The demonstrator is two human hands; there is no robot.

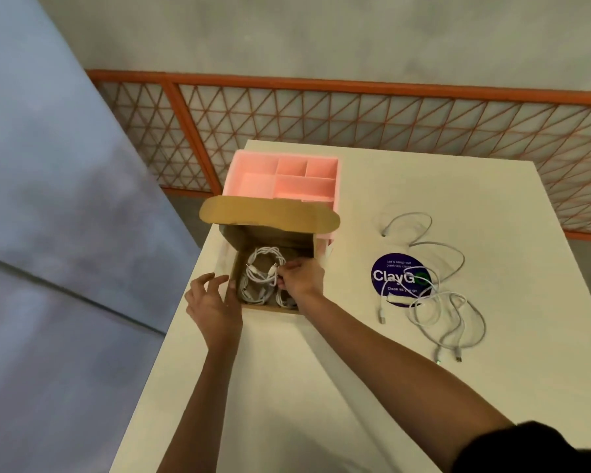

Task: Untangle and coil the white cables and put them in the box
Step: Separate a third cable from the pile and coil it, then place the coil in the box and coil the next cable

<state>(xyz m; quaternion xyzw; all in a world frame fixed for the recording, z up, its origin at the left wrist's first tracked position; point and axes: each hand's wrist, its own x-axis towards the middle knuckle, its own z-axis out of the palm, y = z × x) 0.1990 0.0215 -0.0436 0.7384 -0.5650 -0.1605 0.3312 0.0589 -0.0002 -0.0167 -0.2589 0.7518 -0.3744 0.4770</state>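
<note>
The left hand (212, 302) rests against the box (270, 308) on the bench (287, 370), fingers spread; the right hand (302, 279) pinches a coiled cable (260, 268) inside it. Farther right, the loose cables (434, 295) lie tangled: probably light, limp and springy, best taken near a plug (382, 317). A pink tray (284, 175) sits beyond

I record the box (269, 216) as matt brown cardboard. On the far side sits a smooth pink plastic tray (253, 182). The white cables (437, 295) are plastic-sheathed, the table (321, 370) matt white, and the far railing (389, 87) orange-painted metal mesh.
</note>
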